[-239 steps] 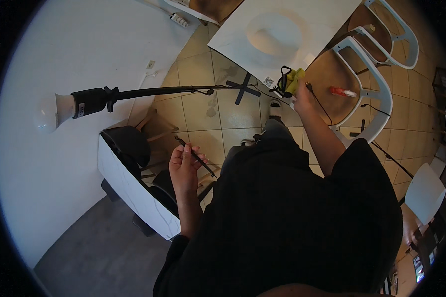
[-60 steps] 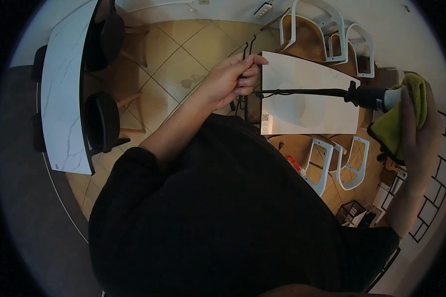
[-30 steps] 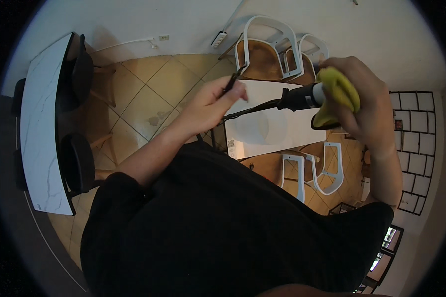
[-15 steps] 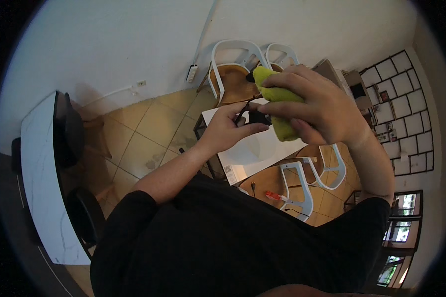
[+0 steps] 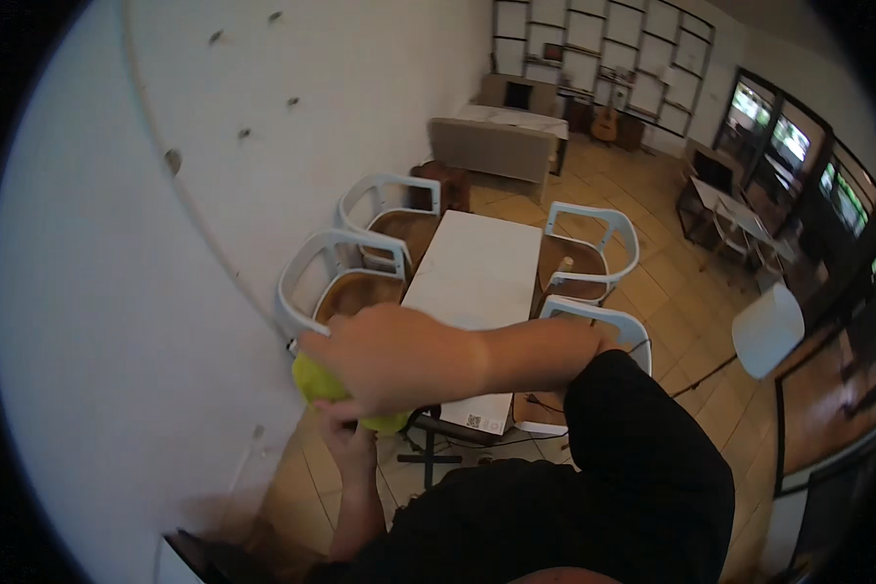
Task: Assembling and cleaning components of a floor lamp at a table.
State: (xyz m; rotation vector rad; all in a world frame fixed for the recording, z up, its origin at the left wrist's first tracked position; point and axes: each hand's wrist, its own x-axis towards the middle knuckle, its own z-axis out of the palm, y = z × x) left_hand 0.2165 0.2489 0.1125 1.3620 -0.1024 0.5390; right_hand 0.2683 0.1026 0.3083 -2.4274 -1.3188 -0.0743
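**R hand (image 5: pixel 389 355) clamped on green cloth (image 5: pixel 316 378), L hand (image 5: pixel 352 450) tucked in below**

Starting at far L: white wall (image 5: pixel 117 263) filled that side, clear of the grip. The cloth was in the R hand, bunched, w/ one bit poking out L of the fingers & another showing under the palm. R hand came across from the R, back of hand up, fingers curled tight on the cloth; its forearm lay over the near end of the table. L hand was directly under the grip, fingers up at the cloth's lower edge, forearm rising from the bottom. Couldn't tell if L fingers were together or apart, partly hidden by cloth & R hand.

Just above the grip, 2 white chairs w/ brown seats: near chair (image 5: pixel 355 292) & far chair (image 5: pixel 404 224) behind it. Lower R of the grip, black table leg (image 5: pixel 428 458) on the tiled floor. White table (image 5: pixel 482 263) stretched up & R from the grip, w/ a sq. sticker (image 5: pixel 473 420) at its near corner. Well beyond, up & R, beige bench (image 5: pixel 492 151). R of the table, 2 more white chairs (image 5: pixel 576 282). Farther up R, guitar (image 5: pixel 605 125) stood upright. Far R, well apart from the grip, white lampshade (image 5: pixel 769 333).
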